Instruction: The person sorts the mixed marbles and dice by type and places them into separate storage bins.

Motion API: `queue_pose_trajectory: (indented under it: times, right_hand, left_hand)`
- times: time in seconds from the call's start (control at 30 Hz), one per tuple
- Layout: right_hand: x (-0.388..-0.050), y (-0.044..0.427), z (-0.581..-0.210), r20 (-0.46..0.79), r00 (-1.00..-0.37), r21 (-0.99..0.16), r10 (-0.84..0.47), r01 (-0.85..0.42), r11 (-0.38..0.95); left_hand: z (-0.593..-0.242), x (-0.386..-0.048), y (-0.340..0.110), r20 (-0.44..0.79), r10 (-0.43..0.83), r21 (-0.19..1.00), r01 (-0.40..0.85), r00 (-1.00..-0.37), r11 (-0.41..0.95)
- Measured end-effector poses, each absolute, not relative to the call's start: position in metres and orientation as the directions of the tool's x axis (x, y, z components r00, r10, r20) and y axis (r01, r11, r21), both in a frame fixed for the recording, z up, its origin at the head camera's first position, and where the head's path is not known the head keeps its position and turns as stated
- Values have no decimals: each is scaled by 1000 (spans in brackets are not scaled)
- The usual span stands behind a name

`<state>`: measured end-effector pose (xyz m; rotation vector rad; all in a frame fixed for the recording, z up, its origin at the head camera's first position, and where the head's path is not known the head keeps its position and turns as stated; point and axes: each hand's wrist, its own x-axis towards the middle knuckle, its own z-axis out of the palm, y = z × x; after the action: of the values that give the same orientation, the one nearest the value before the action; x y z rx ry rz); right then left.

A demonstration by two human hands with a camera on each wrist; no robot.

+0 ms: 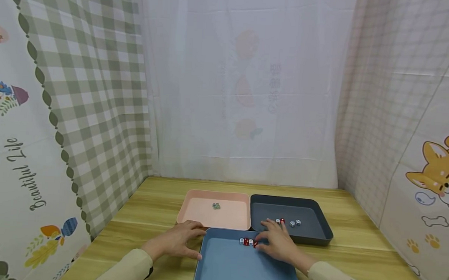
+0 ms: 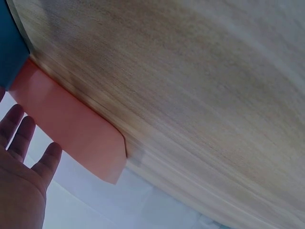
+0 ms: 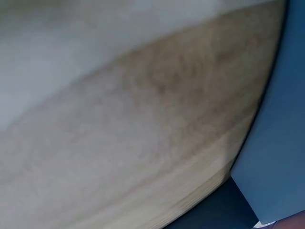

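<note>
A short row of red and white dice [image 1: 246,241] lies in the blue tray [image 1: 241,268], near its far edge. At the row's right end, my right hand [image 1: 278,244] pinches a red die [image 1: 255,244] between thumb and forefinger, its other fingers spread toward the dark tray. My left hand [image 1: 182,240] is at the blue tray's left rim, fingers loosely spread and holding nothing. The left wrist view shows these relaxed fingers [image 2: 21,136] beside the blue and pink trays. In the right wrist view the hand is almost wholly out of frame.
Behind the blue tray stand a pink tray [image 1: 202,216] with several greenish clear dice [image 1: 216,206] and a dark tray [image 1: 315,219] with white dice [image 1: 295,223] and a red die [image 1: 282,220]. The wooden table [image 1: 359,242] is enclosed by hanging cloths [image 1: 246,166].
</note>
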<state>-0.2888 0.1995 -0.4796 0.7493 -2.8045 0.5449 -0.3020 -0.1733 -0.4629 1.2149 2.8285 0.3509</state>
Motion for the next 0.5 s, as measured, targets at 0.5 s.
queue_pose_trajectory:
  times: [0.5]
  right_hand:
    - [-292, 196, -483, 286, -848, -272, -447, -519, 810]
  left_hand:
    - [-465, -303, -174, 63, 722, 213, 716, -689, 664]
